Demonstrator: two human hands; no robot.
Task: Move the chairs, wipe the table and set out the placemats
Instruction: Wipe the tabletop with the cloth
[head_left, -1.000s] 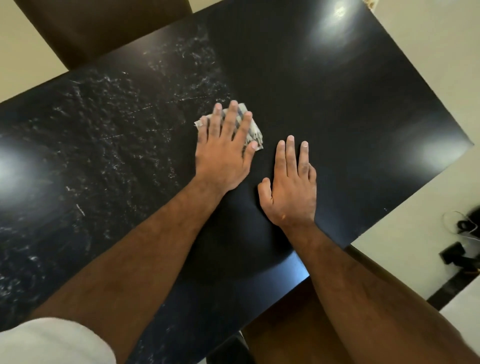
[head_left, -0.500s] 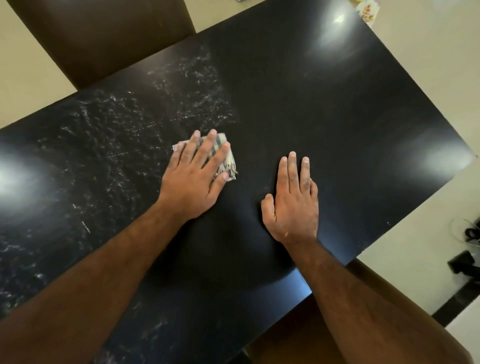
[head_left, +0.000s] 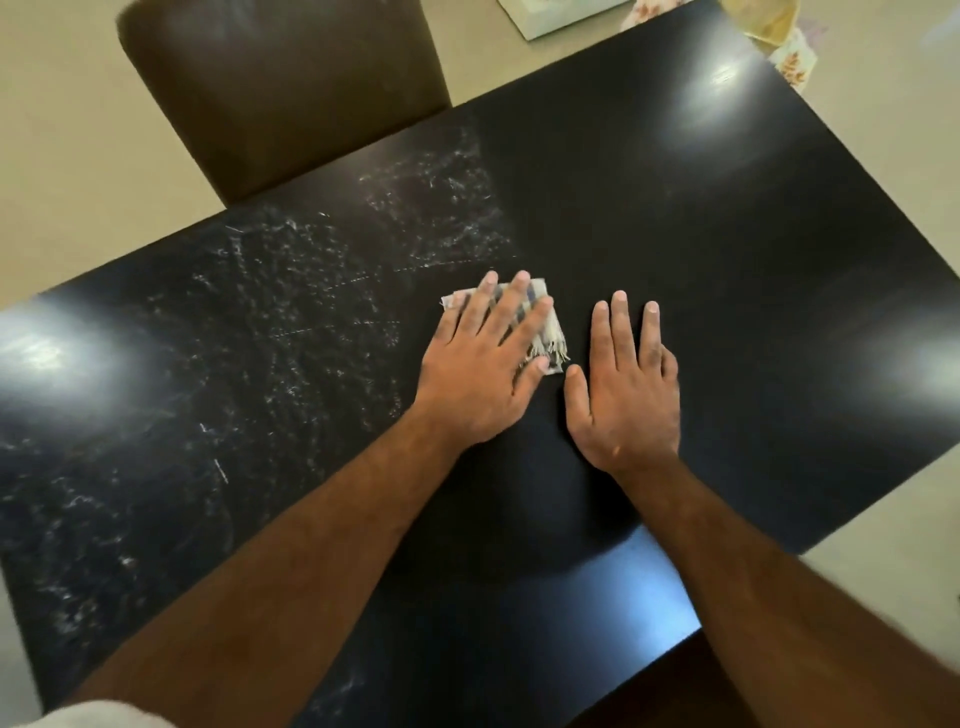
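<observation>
Head cam, looking straight down at a glossy black bench (head_left: 727, 260) that fills most of the shot. The left hand (head_left: 483, 374) lies flat on a small folded cloth (head_left: 551, 340), a pale checked one with a fringe sticking out by the thumb. Its fingers (head_left: 511, 306) are straight and spread, pressing the cloth down onto the bench rather than curling round it. The cloth sits about mid-bench, right at the border between the streaky part and the clean part.

The right hand (head_left: 623, 395) is just beside it, palm down on bare bench, fingers (head_left: 618, 322) straight and close together, holding nothing. Its thumb nearly reaches the cloth's fringe, but I can't tell if they actually touch.

The left half of the bench is covered in whitish smears and streaks (head_left: 291, 312). The right half looks dark and even, with a couple of bright light reflections on it.

A brown padded chair (head_left: 285, 93) stands at the far side, its front edge tucked against the bench. Another dark brown seat (head_left: 691, 686) pokes out under the near edge, bottom right.

On the beige floor (head_left: 78, 182) past the far corner there are some floral-patterned flat pieces (head_left: 789, 57); they're too cropped to say what they are. A bit of white sleeve (head_left: 93, 717) shows at the bottom left.
</observation>
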